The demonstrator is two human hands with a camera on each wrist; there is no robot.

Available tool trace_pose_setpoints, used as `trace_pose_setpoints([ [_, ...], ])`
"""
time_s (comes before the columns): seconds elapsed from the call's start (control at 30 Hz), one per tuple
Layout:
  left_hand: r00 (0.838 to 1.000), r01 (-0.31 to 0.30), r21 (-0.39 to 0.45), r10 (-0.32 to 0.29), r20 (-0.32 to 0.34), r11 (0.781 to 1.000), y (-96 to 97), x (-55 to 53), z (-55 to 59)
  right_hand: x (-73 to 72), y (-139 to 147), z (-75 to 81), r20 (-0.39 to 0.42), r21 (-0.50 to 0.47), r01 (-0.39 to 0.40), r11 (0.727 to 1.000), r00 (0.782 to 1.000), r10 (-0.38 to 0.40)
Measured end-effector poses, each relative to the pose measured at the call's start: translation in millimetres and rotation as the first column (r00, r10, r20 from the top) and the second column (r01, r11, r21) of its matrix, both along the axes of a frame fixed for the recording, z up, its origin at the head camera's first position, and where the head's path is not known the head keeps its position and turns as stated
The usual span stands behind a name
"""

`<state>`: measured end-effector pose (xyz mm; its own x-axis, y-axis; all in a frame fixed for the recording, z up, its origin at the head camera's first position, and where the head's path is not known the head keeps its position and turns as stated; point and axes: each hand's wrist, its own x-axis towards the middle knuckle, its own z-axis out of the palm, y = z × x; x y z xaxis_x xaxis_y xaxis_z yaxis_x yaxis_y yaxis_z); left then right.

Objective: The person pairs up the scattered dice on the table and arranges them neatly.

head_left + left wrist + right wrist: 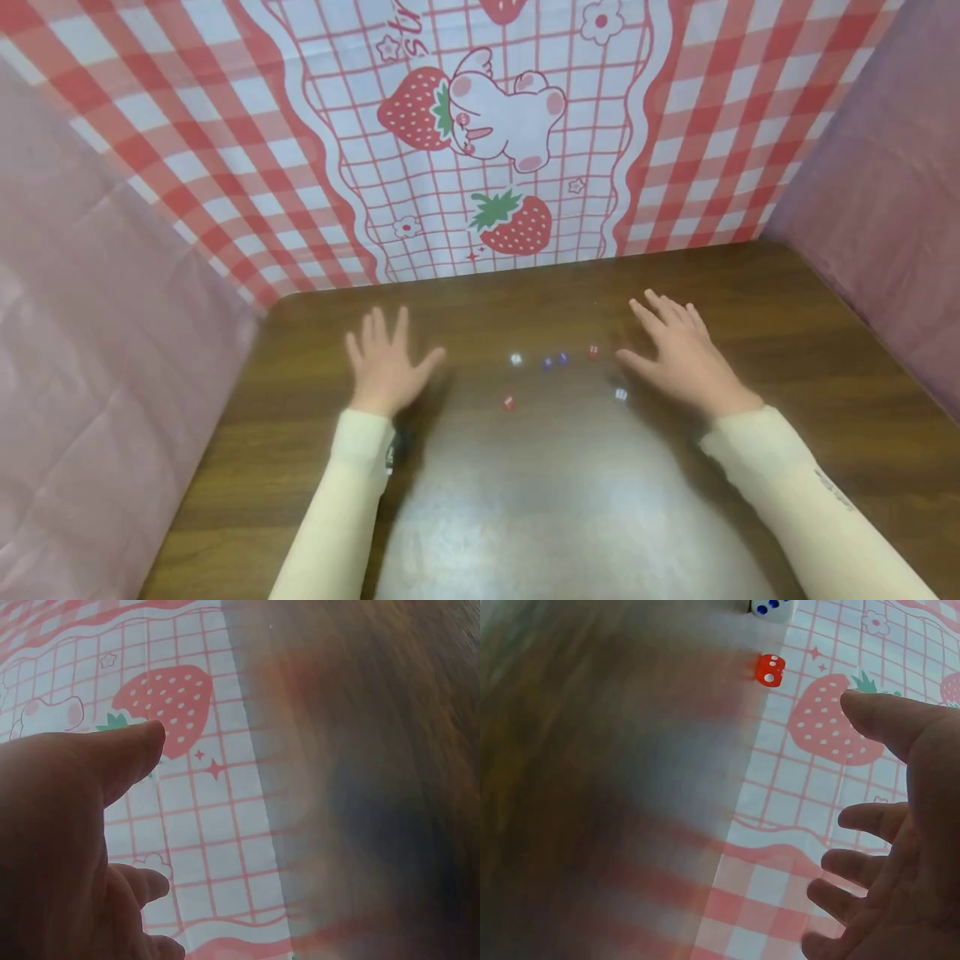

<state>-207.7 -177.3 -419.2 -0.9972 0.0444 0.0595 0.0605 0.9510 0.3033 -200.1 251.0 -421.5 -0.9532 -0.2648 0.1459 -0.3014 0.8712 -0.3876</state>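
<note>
Several small dice lie loose on the wooden table between my two hands. In the head view there is a white die (516, 359), two blue dice (547, 363) side by side, a red die (593, 352) farther right, another red die (509, 403) nearer me and a second white die (621, 394). My left hand (385, 367) is to their left, fingers spread, holding nothing. To their right is my right hand (686, 358), also spread and holding nothing, closest to the second white die. The right wrist view shows a red die (770, 670) and a white die with blue pips (772, 607).
The brown wooden table (570, 517) has a glossy reflection in its front middle. Behind it hangs a red-and-white checked cloth (697, 167) with strawberries and a white cartoon animal. Pink cloth (120, 333) hangs at the left side, and more pink cloth (885, 208) at the right.
</note>
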Motion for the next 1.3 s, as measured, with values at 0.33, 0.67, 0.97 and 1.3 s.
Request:
trace_pose_setpoints([
  [0.33,0.997,0.08,0.022,-0.08,-0.017,0.997,15.3,6.7,4.2,-3.9,-16,9.6,0.113,-0.047,-0.019,0.999,0.993,0.024],
  [0.67,0.943,0.296,0.222,-0.321,0.085,0.929,51.1,16.0,-3.5,-18.5,-31,9.6,0.18,-0.059,-0.091,0.994,0.978,0.1],
  [0.97,0.892,0.368,0.266,-0.419,0.17,0.891,79.3,19.4,-11.6,-28.4,-37,4.1,0.224,-0.028,-0.131,0.991,0.965,0.134],
  [1.3,0.888,0.366,0.279,-0.423,0.181,0.888,88.2,22.4,-12.8,-31.8,-42,-0.3,0.177,0.002,-0.15,0.989,0.973,0.147],
])
